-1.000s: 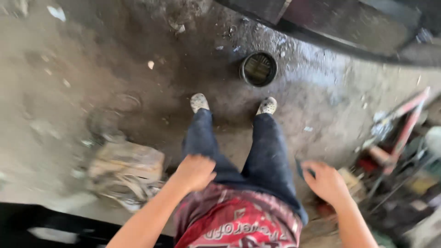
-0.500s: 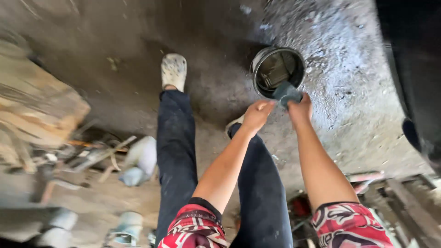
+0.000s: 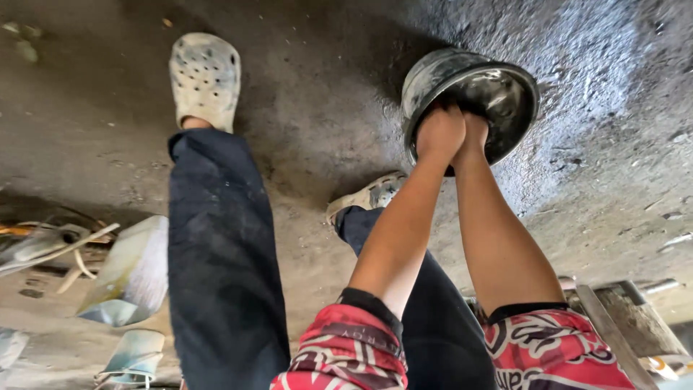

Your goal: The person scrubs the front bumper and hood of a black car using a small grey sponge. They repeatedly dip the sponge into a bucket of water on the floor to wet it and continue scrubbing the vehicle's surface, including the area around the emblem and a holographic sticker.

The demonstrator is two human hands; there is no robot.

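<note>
Head view, looking down at a stained concrete floor (image 3: 303, 115). Left hand (image 3: 438, 132) and right hand (image 3: 474, 130) side by side on the near rim of a dark metal bucket (image 3: 482, 90), fingers curled over the rim, pressed together in 1 joint grip. Bucket tilted, mouth toward the camera, near the right clog (image 3: 367, 196). Grasp made; bucket not yet clear of the floor, as far as visible. Left clog (image 3: 205, 78) well apart.

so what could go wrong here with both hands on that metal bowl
1. Both hands, left hand and right hand, grip one spot on the rim of the tilted metal bowl; it could slip or swing.
2. The floor looks wet and greasy, and the clog may slide.
3. Scrap lies close beside the legs, a possible trip hazard.
</note>
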